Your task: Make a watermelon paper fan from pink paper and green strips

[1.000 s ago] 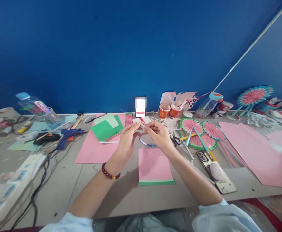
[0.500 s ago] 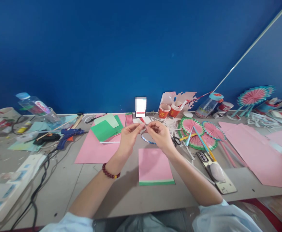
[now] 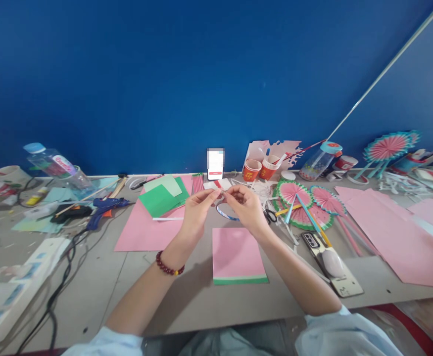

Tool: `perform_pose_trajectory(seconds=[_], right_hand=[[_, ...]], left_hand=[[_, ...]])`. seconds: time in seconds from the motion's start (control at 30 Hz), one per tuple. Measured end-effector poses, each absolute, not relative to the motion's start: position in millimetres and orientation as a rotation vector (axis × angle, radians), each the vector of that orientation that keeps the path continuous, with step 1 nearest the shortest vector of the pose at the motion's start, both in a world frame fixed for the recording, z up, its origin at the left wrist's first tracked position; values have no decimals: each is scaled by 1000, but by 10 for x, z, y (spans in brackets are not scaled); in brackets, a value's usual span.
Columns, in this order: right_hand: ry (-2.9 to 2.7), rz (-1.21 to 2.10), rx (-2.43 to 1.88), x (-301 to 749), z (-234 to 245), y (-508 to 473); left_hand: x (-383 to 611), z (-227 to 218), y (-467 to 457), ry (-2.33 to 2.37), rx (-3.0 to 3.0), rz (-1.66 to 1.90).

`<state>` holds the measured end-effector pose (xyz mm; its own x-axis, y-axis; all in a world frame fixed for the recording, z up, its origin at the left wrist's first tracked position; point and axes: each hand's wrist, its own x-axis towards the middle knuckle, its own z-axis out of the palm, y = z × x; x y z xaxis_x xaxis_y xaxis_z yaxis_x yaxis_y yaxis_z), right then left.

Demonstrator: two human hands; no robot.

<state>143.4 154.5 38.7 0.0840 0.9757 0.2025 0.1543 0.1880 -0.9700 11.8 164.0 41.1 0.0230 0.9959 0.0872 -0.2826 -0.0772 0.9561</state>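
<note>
My left hand (image 3: 197, 212) and my right hand (image 3: 246, 207) are raised together over the middle of the table, fingertips pinched and almost touching. Between them they hold a thin strip attached to a blue-and-white tape roll (image 3: 224, 213), which hangs just under my right fingers. A pink sheet with a green lower edge (image 3: 237, 256) lies on the table right below both hands. A red bead bracelet circles my left wrist.
Pink paper (image 3: 142, 228) and green sheets (image 3: 161, 197) lie to the left, beside a blue glue gun (image 3: 104, 206) and a power strip (image 3: 19, 284). Watermelon paper fans (image 3: 302, 202), scissors (image 3: 270, 215), a phone (image 3: 331, 264), orange cups (image 3: 260, 169) and large pink sheets (image 3: 394, 232) fill the right.
Both hands have risen slightly and the tape roll has lifted a little with them; the fingertips stay pinched together.
</note>
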Motion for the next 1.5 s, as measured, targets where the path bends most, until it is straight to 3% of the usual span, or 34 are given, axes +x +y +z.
perform_pose_trajectory(seconds=[0.6,1.5], right_hand=[[-1344,893,-1175,1431,406,1529],[-1362,957,-1155,1390,393,1511]], left_hand=[[98,367,1699,834,1177,1374],[109,302,1678,1073,1243,1536]])
